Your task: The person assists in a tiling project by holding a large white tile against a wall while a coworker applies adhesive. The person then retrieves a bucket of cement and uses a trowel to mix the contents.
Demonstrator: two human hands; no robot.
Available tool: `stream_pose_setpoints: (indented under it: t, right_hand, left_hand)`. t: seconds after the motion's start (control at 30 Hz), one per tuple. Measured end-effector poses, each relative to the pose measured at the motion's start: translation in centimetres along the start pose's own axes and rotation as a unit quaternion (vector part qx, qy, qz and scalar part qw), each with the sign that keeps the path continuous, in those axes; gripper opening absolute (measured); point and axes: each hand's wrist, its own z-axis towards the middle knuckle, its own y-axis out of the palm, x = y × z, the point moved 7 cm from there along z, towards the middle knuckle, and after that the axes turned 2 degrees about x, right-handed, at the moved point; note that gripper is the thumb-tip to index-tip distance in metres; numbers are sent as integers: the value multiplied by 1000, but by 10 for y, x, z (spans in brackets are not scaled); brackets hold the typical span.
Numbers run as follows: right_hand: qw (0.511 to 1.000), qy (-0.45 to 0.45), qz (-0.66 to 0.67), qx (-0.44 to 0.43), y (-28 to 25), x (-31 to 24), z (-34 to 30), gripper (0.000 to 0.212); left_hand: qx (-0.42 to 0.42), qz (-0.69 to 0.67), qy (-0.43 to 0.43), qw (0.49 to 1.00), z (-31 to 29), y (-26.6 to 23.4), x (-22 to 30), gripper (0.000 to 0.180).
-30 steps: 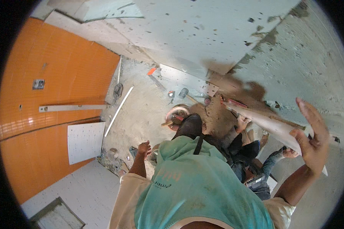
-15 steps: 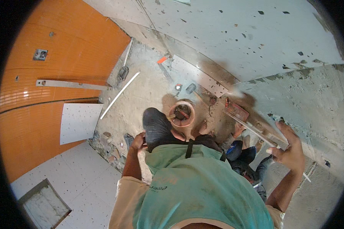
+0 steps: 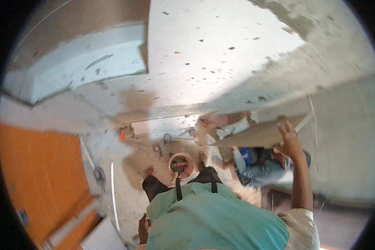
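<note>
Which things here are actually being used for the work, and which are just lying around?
Likely in use:
- grey-brown panel, at the right hand
- round bucket

Apparently just lying about:
- long white strip
- small orange object
- dark bundle, too blurred to identify

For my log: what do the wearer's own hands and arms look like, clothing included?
The right hand and left hand look ungloved. The right forearm is bare, without visible watch or cable, below a short cream sleeve. The shirt body is green, with a small dark marking toward the left. Blur hides finer detail.
</note>
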Motion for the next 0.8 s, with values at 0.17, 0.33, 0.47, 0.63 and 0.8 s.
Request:
stream_pose_setpoints:
  t: [0.17,0.33,0.47,0.63,0.8]
  right_hand:
    - [932,331,104,106,47,27,-87,79]
    - [892,374,223,122,21,-33,-154,75]
    - [865,411,246,145,9,-71,-199,70]
    - [839,456,268,127,37,-111,-302,66]
    - [781,539,307,75,94,-191,-411,59]
  left_hand:
    - [104,163,-53,980,80,-56,138,37]
    - [68,272,-10,960,75,-53,263,40]
    - [32,317,-70,945,97,-42,293,52]
    - [-27,431,-120,894,100,14,275,42]
    - [-103,534,-125,830,94,50,255,47]
